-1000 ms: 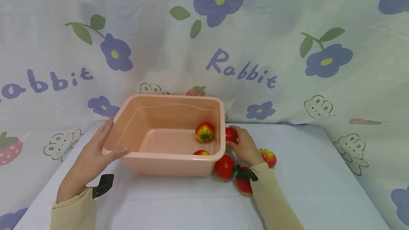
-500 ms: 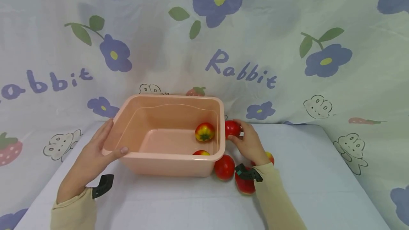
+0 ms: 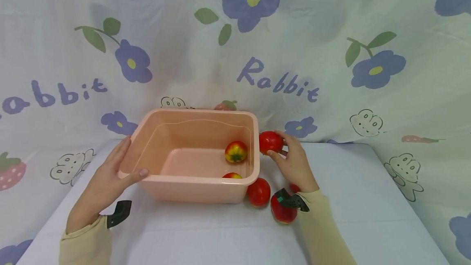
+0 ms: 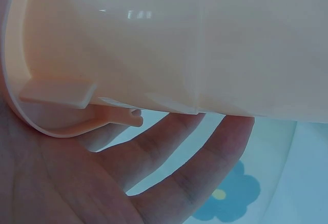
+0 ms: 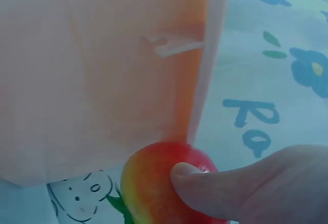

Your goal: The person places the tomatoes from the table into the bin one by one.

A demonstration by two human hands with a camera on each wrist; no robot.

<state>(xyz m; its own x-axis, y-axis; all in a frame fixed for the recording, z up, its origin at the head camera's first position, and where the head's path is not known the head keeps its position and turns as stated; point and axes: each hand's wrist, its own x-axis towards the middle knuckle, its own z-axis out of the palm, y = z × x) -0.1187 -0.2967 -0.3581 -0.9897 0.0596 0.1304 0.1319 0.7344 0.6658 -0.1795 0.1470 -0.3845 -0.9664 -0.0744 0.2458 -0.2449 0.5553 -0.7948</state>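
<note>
My left hand (image 3: 99, 191) holds the near left corner of a pink plastic bin (image 3: 195, 191). Its thumb lies over the rim, and in the left wrist view its fingers (image 4: 189, 178) touch the outer wall. Beside the bin's right wall, my right hand (image 3: 296, 165) grips a shiny red and yellow fruit (image 3: 270, 142) with a green leafy end. In the right wrist view the thumb presses on this fruit (image 5: 154, 188), near the bin's outside. Inside the bin sit two red-yellow fruits, one at the right (image 3: 236, 151) and one (image 3: 232, 175) partly hidden by the front rim.
Right of the bin on the white tablecloth (image 3: 206, 236) lie a red fruit (image 3: 259, 192) and another red fruit (image 3: 283, 212) by the right wrist. A third fruit (image 3: 294, 187) is mostly hidden behind the right wrist. A flowered curtain (image 3: 184, 60) hangs behind.
My right hand has raised the fruit beside the bin's right wall and drawn slightly right. The left hand and the bin have stayed in place.
</note>
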